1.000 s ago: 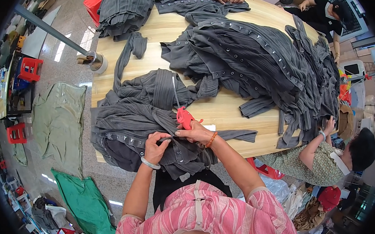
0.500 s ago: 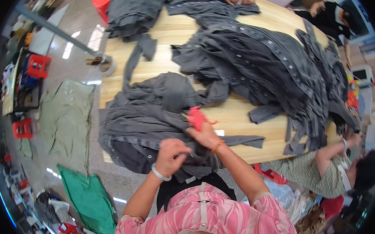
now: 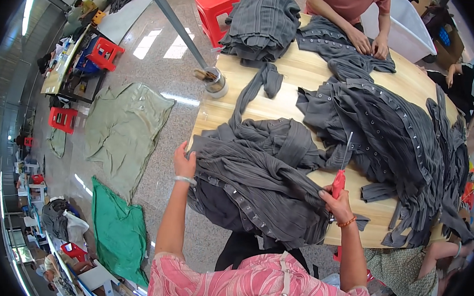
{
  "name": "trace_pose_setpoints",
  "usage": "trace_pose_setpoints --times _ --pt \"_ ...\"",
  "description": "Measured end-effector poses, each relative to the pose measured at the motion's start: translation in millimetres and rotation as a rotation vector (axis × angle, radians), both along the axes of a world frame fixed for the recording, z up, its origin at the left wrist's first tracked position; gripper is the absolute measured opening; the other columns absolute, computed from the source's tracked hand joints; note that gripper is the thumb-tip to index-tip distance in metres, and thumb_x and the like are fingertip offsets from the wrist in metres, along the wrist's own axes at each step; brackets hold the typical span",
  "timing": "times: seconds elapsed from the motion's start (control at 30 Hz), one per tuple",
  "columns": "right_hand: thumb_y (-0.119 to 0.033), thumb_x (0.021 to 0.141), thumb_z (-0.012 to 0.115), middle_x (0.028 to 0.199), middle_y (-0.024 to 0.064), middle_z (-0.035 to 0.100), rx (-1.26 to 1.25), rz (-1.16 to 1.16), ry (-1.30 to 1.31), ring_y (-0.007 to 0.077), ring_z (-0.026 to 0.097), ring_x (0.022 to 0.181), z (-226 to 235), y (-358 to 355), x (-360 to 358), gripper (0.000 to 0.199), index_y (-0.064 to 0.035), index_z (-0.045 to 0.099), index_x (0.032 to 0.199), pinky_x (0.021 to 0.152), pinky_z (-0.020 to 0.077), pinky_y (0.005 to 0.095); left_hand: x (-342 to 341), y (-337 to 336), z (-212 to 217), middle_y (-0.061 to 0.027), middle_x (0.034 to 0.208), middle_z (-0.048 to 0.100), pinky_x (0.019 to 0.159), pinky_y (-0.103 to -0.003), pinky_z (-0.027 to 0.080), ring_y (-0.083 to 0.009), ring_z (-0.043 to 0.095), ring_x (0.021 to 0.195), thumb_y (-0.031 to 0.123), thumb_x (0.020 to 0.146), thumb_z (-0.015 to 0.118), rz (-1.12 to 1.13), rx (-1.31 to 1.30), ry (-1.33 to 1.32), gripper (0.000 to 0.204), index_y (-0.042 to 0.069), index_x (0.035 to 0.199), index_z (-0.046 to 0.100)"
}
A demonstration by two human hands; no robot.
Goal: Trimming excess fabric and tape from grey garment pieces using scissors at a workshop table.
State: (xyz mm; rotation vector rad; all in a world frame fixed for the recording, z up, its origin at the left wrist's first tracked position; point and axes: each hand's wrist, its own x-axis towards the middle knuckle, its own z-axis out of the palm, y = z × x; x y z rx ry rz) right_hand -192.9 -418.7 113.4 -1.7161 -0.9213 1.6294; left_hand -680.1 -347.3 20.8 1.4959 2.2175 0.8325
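My left hand point(image 3: 183, 163) lies spread on the grey garment point(image 3: 256, 188) at the surface's point(image 3: 308, 76) near left corner. I'd keep the cloth pressed taut there. My right hand point(image 3: 336, 202) is closed round red scissors point(image 3: 340, 174), blades up, near the front edge; I'd work them slowly. More grey garments point(image 3: 392, 131) cover the right. Green sheets point(image 3: 122, 134) lie on the floor, left.
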Motion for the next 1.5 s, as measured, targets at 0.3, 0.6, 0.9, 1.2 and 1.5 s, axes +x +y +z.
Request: trace_pose_setpoints --times 0.3,0.6,0.9,1.2,1.5 --pt "-0.019 0.082 0.07 0.062 -0.0033 0.051 0.034 -0.026 -0.148 0.0054 0.043 0.048 -1 -15 -10 0.022 -0.0008 0.062 0.09 0.044 0.0342 0.0225 -5 62 -19 -0.0089 0.117 0.052 0.096 -0.044 0.038 -0.0301 0.043 0.117 0.006 0.066 0.071 -0.52 -0.161 0.335 0.05 0.022 0.112 0.063" --pt "-0.021 0.084 0.066 0.074 0.0043 0.059 0.156 0.007 -0.378 0.0138 0.055 0.07 -6 -28 -28 0.021 -0.0015 0.061 0.085 0.067 0.0446 0.0305 -28 36 30 -0.0119 0.1 0.056 0.087 -0.037 0.042 -0.0252 0.054 0.099 0.002 0.077 0.058 -0.665 0.186 -0.09 0.019 0.004 0.094 0.052" --pt "-0.013 0.08 0.057 0.092 0.021 0.063 0.312 0.176 -0.608 0.0422 0.059 0.088 58 -75 -52 0.022 -0.0075 0.059 0.101 0.074 0.0487 0.0465 90 38 247 -0.0038 0.092 0.047 0.078 -0.023 0.041 -0.0117 0.048 0.083 0.0 0.083 0.051 -0.897 0.203 -0.543 0.02 0.003 0.102 0.048" --pt "-0.029 0.08 0.063 0.088 0.0209 0.065 0.35 0.685 -0.369 0.0375 0.063 0.085 97 -126 -141 0.026 -0.0058 0.064 0.093 0.073 0.0504 0.0451 231 33 383 0.0024 0.084 0.052 0.061 -0.014 0.036 0.0007 0.042 0.07 0.002 0.095 0.047 -1.159 0.036 -1.22 0.023 0.006 0.118 0.046" --pt "-0.031 0.082 0.06 0.116 0.0211 0.06 0.453 0.016 -0.77 0.0369 0.056 0.109 -9 -77 -101 0.044 -0.0032 0.057 0.116 0.096 0.0404 0.0435 262 5 481 -0.0123 0.102 0.062 0.078 -0.028 0.054 -0.0175 0.063 0.09 0.013 0.098 0.042 -1.161 0.327 -1.37 0.033 0.002 0.129 0.046"
